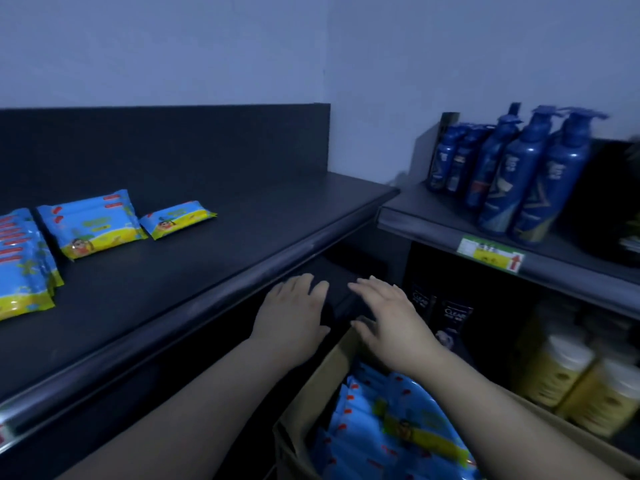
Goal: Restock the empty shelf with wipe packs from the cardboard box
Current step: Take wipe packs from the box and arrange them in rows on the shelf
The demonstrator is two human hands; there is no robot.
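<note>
Hands hold nothing: left hand (292,318) and right hand (391,318) hover, fingers spread, over the far rim of the cardboard box (318,386). Wipe packs (391,427) stand inside it; best reach down, clasp several between both palms, and set them on the shelf (207,265) beside the laid packs (93,225)

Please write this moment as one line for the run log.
left hand: open, empty | right hand: open, empty | cardboard box: wipe packs inside | shelf: placed packs at left

Dark shelf (225,237): wipe packs (91,223) lying flat, side by side, at left.
</note>
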